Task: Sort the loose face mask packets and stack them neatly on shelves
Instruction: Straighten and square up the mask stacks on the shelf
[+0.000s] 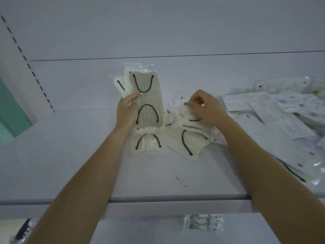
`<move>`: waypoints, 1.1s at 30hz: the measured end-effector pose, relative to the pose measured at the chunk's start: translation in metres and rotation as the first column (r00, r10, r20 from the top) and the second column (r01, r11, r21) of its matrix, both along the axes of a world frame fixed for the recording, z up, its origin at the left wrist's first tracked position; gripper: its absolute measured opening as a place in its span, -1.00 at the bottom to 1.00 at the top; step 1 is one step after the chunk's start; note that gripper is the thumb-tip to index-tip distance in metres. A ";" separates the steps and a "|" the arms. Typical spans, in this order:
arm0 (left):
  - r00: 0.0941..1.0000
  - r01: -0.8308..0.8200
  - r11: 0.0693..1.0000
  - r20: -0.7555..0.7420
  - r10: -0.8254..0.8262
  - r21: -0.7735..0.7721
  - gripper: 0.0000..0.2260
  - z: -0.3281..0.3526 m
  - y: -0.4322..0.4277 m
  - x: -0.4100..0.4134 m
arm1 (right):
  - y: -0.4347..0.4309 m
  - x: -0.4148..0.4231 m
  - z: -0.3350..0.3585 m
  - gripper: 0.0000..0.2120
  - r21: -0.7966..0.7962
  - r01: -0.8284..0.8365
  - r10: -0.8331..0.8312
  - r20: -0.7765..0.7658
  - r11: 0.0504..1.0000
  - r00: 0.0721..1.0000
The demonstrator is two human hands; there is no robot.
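Observation:
My left hand [127, 110] grips a bundle of clear packets [148, 95] with cream masks and black ear loops, held upright above the white shelf [70, 164]. To the right, my right hand [204, 106] pinches the top edge of another cream mask packet [190, 118] lying on a loose spread of similar packets [191, 143]. One more packet [147, 144] lies flat just below the held bundle.
A large heap of white and cream mask packets [281, 117] covers the shelf's right side. The shelf's back panel [158, 32] rises behind, and a slotted upright [26, 59] stands at the left. Green-labelled packets [204, 222] sit on the shelf below.

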State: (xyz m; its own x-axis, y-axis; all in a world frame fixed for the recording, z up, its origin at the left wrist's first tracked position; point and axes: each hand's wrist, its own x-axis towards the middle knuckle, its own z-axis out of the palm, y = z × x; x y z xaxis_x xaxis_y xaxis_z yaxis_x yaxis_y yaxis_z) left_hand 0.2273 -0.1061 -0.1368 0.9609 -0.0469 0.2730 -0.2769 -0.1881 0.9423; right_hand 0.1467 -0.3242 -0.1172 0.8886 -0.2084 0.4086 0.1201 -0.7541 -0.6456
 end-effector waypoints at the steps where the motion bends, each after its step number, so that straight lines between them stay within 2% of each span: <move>1: 1.000 -0.006 1.000 0.020 0.006 -0.007 -0.57 0.001 0.000 -0.002 | 0.001 0.000 0.003 -0.91 0.095 0.027 -0.037 0.108 0.995 0.993; 3: 0.998 0.006 1.000 0.055 -0.005 -0.019 -0.61 0.003 -0.001 -0.004 | 0.002 0.000 0.008 -0.89 0.283 0.062 -0.151 0.303 0.957 0.941; 5: 0.991 0.087 0.996 0.098 -0.086 -0.001 -0.70 0.006 -0.005 -0.009 | 0.002 0.001 0.011 -0.88 0.436 0.084 -0.278 0.402 0.896 0.872; 7: 0.957 0.199 0.968 0.183 -0.225 0.150 -0.71 0.009 -0.011 -0.018 | 0.003 0.004 0.011 -0.86 0.550 0.103 -0.355 0.374 0.829 0.857; 9: 0.908 0.281 0.912 0.225 -0.353 0.299 -0.63 0.009 -0.019 -0.028 | 0.007 0.009 0.009 -0.80 0.620 0.111 -0.370 0.306 0.777 0.877; 12: 0.874 0.346 0.869 0.216 -0.436 0.353 -0.42 0.006 -0.029 -0.040 | 0.021 0.016 0.006 -0.73 0.654 0.129 -0.375 0.250 0.745 0.893; 14: 0.883 0.328 0.860 0.197 -0.426 0.390 -0.31 0.004 -0.032 -0.041 | 0.031 0.020 0.004 -0.74 0.633 0.126 -0.354 0.248 0.764 0.902; 18: 0.951 0.155 0.944 0.216 -0.223 0.292 -0.60 0.006 -0.029 -0.028 | 0.028 0.021 0.004 -0.79 0.511 0.061 -0.185 0.195 0.857 0.963; 20: 0.970 0.048 0.971 0.219 -0.101 0.235 -0.60 0.006 -0.020 -0.018 | 0.013 0.015 0.006 -0.89 0.256 0.055 -0.049 -0.029 0.965 0.998; 21: 0.971 0.022 0.980 0.230 -0.067 0.196 -0.54 0.006 -0.015 -0.014 | 0.005 0.011 0.005 -0.73 0.092 0.006 0.014 -0.208 0.996 0.978; 23: 0.961 0.035 0.992 0.270 -0.066 0.118 -0.36 0.004 -0.006 -0.008 | -0.002 0.004 0.003 -0.47 -0.141 -0.132 0.037 -0.538 0.981 0.842; 25: 0.945 0.069 0.991 0.311 -0.101 0.110 -0.26 0.003 -0.003 -0.006 | 0.001 -0.001 0.002 -0.46 -0.258 -0.180 -0.023 -0.627 0.949 0.779; 27: 0.942 0.068 0.989 0.317 -0.108 0.135 -0.32 -0.001 -0.003 -0.004 | 0.003 -0.001 0.001 -0.59 -0.237 -0.154 -0.017 -0.591 0.959 0.807; 30: 0.965 0.011 0.991 0.257 -0.046 0.135 -0.56 -0.005 -0.004 -0.002 | 0.004 -0.002 -0.002 -0.84 -0.198 -0.124 0.017 -0.468 0.972 0.884; 32: 0.968 -0.034 0.992 0.250 0.003 0.123 -0.61 -0.005 -0.004 -0.003 | 0.005 -0.001 0.000 -0.92 -0.148 -0.049 0.012 -0.243 0.988 0.970; 33: 0.968 -0.049 0.993 0.252 0.020 0.111 -0.62 -0.004 -0.003 -0.004 | 0.006 -0.001 0.003 -0.94 -0.043 -0.009 0.004 -0.099 0.999 0.995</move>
